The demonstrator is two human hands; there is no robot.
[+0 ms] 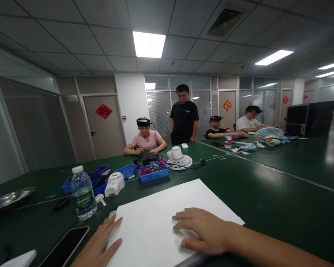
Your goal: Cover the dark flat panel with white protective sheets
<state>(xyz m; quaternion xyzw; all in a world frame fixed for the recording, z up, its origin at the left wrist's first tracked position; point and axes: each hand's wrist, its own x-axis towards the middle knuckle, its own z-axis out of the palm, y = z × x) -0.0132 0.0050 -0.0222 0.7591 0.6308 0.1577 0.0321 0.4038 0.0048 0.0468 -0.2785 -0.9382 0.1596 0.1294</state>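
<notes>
A large white sheet (150,215) lies at a slant on the green table in front of me; whether it is one sheet or a stack, I cannot tell. My left hand (101,237) rests at its left edge, fingers stretched out and apart. Over the sheet's right part, my right hand (202,230) is spread with the palm down, its fingertips at the paper. Neither hand grips anything. Something grey and flat shows from under the sheet near the bottom edge. Left of my left hand lies a dark-screened phone (65,246).
A water bottle (83,194) stands left of the sheet, near a white plastic housing (114,184). Beyond are a blue bin of wires (154,175) and a white fan part (179,162). A metal tray (12,198) lies far left. Several people are across the green table (281,200).
</notes>
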